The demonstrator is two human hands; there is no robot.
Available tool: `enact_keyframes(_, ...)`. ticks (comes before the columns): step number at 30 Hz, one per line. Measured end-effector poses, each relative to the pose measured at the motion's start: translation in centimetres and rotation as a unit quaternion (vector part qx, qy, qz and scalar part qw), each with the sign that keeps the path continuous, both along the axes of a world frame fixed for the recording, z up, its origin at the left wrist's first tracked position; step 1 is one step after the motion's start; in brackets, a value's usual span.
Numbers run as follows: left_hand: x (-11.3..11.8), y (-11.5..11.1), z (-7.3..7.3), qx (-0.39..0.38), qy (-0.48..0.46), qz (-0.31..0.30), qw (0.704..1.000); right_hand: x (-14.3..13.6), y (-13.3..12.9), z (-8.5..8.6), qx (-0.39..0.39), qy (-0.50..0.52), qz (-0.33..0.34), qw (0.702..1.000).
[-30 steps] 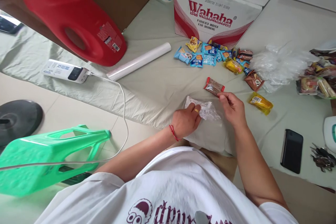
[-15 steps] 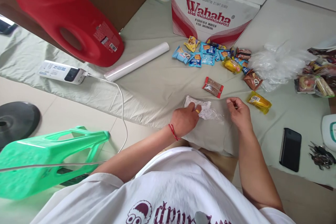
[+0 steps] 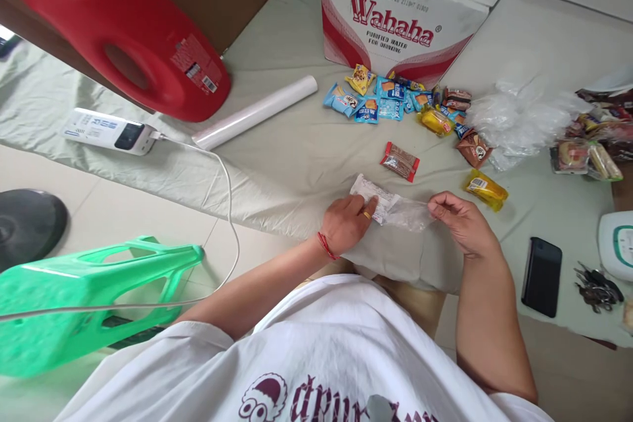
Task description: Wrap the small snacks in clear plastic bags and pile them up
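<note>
The left hand [image 3: 345, 223] lay over the white printed packet [image 3: 366, 187], its grip unclear, while the right hand [image 3: 457, 219] pinched the clear plastic bag [image 3: 409, 215] to its left, probably light, limp and slippery, best held by that loose end.

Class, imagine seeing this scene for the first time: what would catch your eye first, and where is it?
The big red jug dominates the upper left, with a bright green stool at lower left. Near the middle, the left hand presses on a white packet while the right hand pinches clear plastic at its right.
</note>
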State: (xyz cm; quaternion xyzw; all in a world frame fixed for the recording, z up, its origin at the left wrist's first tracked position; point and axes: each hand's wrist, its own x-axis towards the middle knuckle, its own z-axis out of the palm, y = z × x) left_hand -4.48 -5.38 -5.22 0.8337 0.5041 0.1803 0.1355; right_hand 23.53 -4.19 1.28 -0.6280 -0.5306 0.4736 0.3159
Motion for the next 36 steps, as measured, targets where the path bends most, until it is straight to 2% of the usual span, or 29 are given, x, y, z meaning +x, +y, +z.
enact_keyframes(3,0.1,-0.1,-0.2,0.03,-0.037,0.019,0.999,0.0,-1.1,-1.1,-0.059,0.069,-0.051,0.995)
enact_keyframes(5,0.1,-0.1,-0.2,0.049,-0.058,0.01,0.997,0.2,-1.9,-2.2,-0.079,0.068,-0.083,0.991)
enact_keyframes(7,0.1,-0.1,-0.3,0.06,-0.063,-0.006,0.996,0.7,-2.4,-3.2,-0.051,0.008,-0.133,0.99)
enact_keyframes(10,0.0,-0.1,-0.3,0.071,-0.058,-0.022,0.996,1.1,-2.4,-4.2,0.051,-0.108,-0.195,0.974)
enact_keyframes(12,-0.1,0.0,-0.1,0.079,-0.076,-0.029,0.994,0.8,-1.9,-4.4,0.091,-0.158,-0.151,0.972)
enact_keyframes(14,0.0,0.2,0.3,0.074,-0.103,-0.02,0.992,-0.2,-1.2,-4.2,0.099,-0.201,-0.051,0.973)
enact_keyframes(16,0.3,0.8,0.8,0.05,-0.127,0.015,0.991,-1.3,-0.6,-4.1,0.098,-0.24,0.024,0.966)
enact_keyframes(17,0.5,1.1,1.1,0.031,-0.136,0.038,0.99,-1.9,-0.5,-4.1,0.097,-0.248,0.037,0.963)
enact_keyframes(22,1.7,2.6,2.1,-0.079,-0.163,0.127,0.975,-3.7,-1.4,-3.6,0.118,-0.192,-0.007,0.974)
enact_keyframes(27,2.2,2.8,2.5,-0.127,-0.167,0.188,0.96,-6.3,-2.4,-2.1,0.05,-0.129,-0.026,0.99)
enact_keyframes(32,2.2,3.3,3.0,-0.185,-0.124,0.187,0.957,-10.2,-1.7,-2.2,0.057,-0.097,-0.04,0.993)
enact_keyframes(36,2.2,2.9,3.1,-0.199,-0.202,0.194,0.939,-11.7,-1.9,-2.8,0.047,-0.025,-0.061,0.997)
